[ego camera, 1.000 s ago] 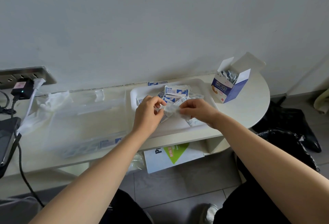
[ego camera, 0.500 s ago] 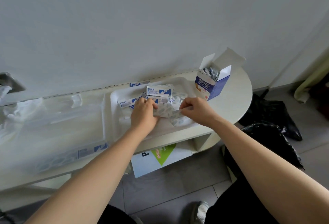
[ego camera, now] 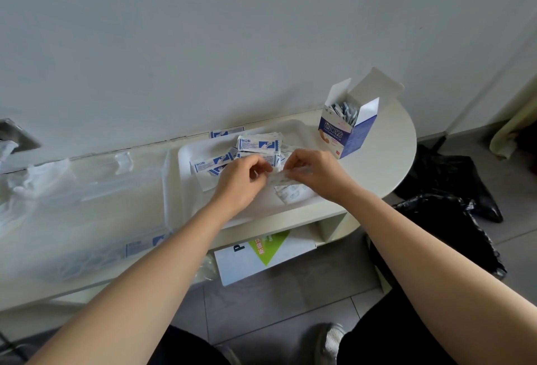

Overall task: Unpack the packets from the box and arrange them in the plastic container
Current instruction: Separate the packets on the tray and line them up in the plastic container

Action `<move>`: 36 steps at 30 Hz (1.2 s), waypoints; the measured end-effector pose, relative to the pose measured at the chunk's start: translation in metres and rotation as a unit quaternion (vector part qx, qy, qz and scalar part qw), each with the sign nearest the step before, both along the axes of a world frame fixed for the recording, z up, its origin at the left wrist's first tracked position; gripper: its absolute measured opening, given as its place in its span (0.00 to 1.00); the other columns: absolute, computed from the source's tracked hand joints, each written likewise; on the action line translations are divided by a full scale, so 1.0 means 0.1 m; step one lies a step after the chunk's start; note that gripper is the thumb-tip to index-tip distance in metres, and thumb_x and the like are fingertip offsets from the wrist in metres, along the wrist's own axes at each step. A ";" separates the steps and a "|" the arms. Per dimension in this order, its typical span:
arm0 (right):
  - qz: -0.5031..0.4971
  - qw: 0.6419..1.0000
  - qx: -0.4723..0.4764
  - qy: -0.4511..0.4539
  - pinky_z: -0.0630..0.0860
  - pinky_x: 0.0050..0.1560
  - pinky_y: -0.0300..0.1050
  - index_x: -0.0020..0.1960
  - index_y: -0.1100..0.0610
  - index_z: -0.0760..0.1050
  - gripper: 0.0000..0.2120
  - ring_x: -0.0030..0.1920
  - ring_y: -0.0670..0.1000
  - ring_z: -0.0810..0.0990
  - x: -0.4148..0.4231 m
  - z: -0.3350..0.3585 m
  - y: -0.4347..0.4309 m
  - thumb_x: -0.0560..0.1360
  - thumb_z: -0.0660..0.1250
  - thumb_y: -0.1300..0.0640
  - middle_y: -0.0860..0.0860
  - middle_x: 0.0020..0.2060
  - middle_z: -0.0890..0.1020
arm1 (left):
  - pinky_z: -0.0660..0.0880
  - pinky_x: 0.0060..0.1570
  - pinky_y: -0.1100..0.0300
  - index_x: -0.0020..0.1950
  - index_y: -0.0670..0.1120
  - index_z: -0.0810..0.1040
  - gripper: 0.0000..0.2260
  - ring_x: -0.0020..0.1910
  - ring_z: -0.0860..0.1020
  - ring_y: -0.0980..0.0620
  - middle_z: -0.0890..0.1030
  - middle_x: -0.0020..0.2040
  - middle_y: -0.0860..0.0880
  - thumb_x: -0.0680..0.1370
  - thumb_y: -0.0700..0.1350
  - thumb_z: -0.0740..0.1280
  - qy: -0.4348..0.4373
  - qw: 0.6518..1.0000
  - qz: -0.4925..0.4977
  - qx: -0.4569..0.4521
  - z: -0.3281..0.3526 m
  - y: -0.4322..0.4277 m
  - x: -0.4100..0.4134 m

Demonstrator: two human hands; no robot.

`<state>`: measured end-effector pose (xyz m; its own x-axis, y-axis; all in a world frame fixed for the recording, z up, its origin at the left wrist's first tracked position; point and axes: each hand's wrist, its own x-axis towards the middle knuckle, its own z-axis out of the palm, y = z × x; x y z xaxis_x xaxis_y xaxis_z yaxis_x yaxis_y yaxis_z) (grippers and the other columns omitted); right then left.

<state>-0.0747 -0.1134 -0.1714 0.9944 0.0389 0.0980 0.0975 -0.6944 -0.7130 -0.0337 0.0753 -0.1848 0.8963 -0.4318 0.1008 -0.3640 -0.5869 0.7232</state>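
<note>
Two hands meet over the container [ego camera: 186, 161], which sits on the right half of the table [ego camera: 389, 149] with its back rim close to the table's back edge. The left hand [ego camera: 238, 184] and right hand [ego camera: 315, 173] each pinch one end of a packet [ego camera: 279, 178] between thumb and curled fingers. It hangs just above the container floor, its long axis running left to right, roughly along the table's front edge. Neither hand is nearer; it spans the gap between them.

The packet is pale, thin and translucent, and too blurred to tell whether it is one piece or a joined strip. A pile [ego camera: 258, 144] of blue-and-white packets lies just beyond the fingers, toward the back rim, so setting this one down likely means a short push away. The box [ego camera: 345, 132] stands open at the back right corner, beside the container, with more inside.
</note>
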 end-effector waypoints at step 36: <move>-0.007 0.998 0.025 0.050 0.72 0.41 0.37 0.57 0.53 0.75 0.14 0.42 0.46 0.76 0.06 0.04 0.08 0.74 0.68 0.48 0.48 0.48 0.77 | 0.67 0.49 0.54 0.41 0.48 0.80 0.06 0.51 0.73 0.46 0.82 0.44 0.51 0.68 0.42 0.75 -0.158 0.981 0.051 0.100 -0.04 0.13 0.06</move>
